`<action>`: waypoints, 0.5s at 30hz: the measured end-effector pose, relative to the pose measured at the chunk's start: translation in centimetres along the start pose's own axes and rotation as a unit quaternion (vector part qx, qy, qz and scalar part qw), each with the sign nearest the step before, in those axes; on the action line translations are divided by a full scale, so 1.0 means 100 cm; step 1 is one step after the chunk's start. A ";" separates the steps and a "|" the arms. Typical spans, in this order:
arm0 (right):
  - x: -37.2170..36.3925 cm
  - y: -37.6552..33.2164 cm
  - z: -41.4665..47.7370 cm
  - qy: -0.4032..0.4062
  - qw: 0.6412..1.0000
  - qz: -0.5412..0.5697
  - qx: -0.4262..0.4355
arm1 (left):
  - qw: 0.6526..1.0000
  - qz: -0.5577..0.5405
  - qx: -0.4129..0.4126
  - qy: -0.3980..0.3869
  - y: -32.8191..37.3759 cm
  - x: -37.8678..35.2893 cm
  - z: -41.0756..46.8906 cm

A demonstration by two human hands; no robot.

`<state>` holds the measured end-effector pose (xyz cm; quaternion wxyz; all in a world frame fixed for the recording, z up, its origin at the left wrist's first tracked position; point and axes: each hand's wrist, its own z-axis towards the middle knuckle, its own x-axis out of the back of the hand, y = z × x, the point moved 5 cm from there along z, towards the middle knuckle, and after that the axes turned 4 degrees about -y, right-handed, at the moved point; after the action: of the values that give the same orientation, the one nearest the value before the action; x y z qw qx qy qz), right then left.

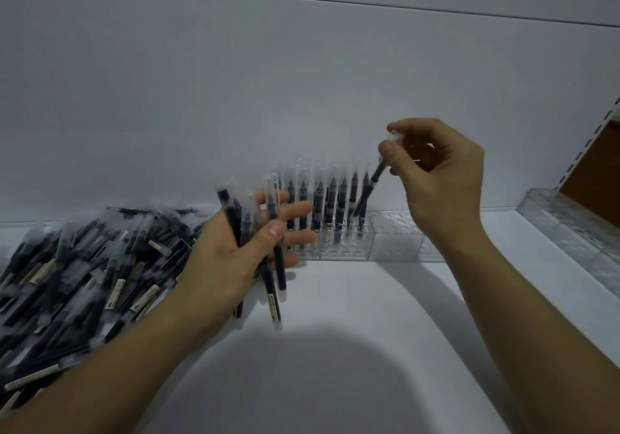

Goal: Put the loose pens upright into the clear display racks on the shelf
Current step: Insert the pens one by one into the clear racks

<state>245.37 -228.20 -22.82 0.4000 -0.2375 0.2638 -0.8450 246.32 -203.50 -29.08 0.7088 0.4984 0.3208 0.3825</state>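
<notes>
The right hand (432,172) pinches one pen (370,188) by its top so its bottom can go into the clear rack (396,237), while the left hand (235,249), at 9 o'clock of the rack, grips spare pens (272,259) ready.

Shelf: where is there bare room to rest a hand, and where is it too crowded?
Bare shelf lies in front of the clear rack, right of the pen pile, and again between that rack and the side rack. The pile crowds the left end. The clear rack's left half is packed with upright pens, its right holes open.
</notes>
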 end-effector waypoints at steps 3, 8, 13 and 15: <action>-0.005 -0.001 -0.004 -0.008 1.000 -0.019 0.009 | 1.000 0.010 -0.007 0.007 0.000 0.002 0.000; -0.013 -0.003 -0.009 -0.024 0.997 -0.058 0.032 | 1.000 -0.003 -0.004 0.027 -0.003 0.004 0.001; -0.018 0.005 -0.012 -0.032 0.995 -0.092 0.030 | 0.999 -0.017 -0.001 0.039 -0.003 0.003 0.002; -0.018 0.010 -0.011 -0.027 0.994 -0.104 0.025 | 0.999 -0.012 -0.001 0.043 -0.003 0.003 0.002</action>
<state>246.24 -227.00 -24.62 0.3231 -0.2758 0.2054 -0.8817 246.70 -203.40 -29.30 0.6992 0.4770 0.3564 0.3956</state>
